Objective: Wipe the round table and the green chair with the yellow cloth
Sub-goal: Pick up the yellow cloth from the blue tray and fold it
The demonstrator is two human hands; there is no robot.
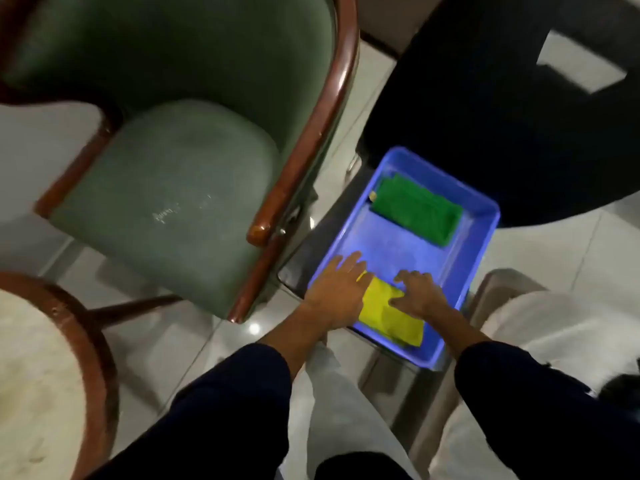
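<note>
A folded yellow cloth (pixel 391 315) lies in the near end of a blue plastic tray (pixel 401 244). My left hand (pixel 337 292) rests flat on the cloth's left edge, fingers spread. My right hand (pixel 419 294) presses on the cloth's right part with fingers bent; I cannot see a firm grip. The green chair (pixel 180 188), with a brown wooden frame, stands to the left of the tray. The round table (pixel 38 375), pale top with a brown wooden rim, shows at the lower left.
A folded green cloth (pixel 417 209) lies in the tray's far end. The tray sits on a low glass surface (pixel 398 375). A large dark shape (pixel 502 116) lies beyond it. A pale cushioned seat (pixel 554 334) is at right. The floor is light tile.
</note>
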